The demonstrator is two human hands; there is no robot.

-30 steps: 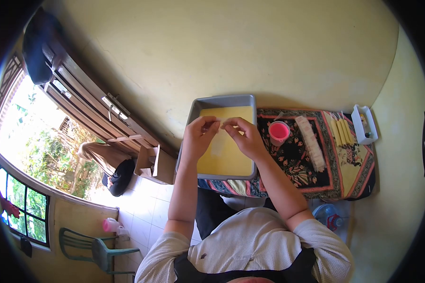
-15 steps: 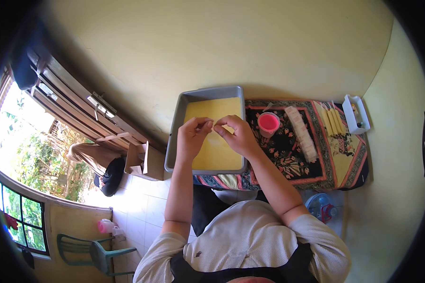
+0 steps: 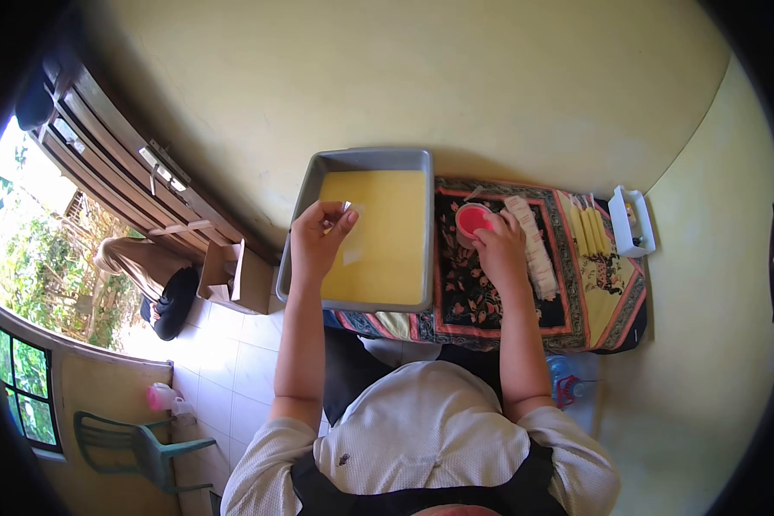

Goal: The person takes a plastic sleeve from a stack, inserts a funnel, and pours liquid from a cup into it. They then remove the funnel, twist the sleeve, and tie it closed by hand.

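My left hand is raised over a grey tray that holds a level yellow mass. Its thumb and fingertips pinch a thin, clear piece of plastic, which glints at the top and hangs down over the yellow. To the right, my right hand is at a pink cup, thumb and fingers closed about the near right part of its rim. The cup stands on a patterned cloth. Right beside that hand lies a long white strip of packets, partly covered by the fingers.
Several slim yellow-filled tubes lie on the cloth near a white container. A cardboard box stands left of the tray. Beyond it a person sits by the open door. A green chair is at lower left.
My hands, earlier together over the tray, have parted. The right one has moved right to the pink cup; the left one stays over the tray with the clear plastic. The view has shifted slightly.
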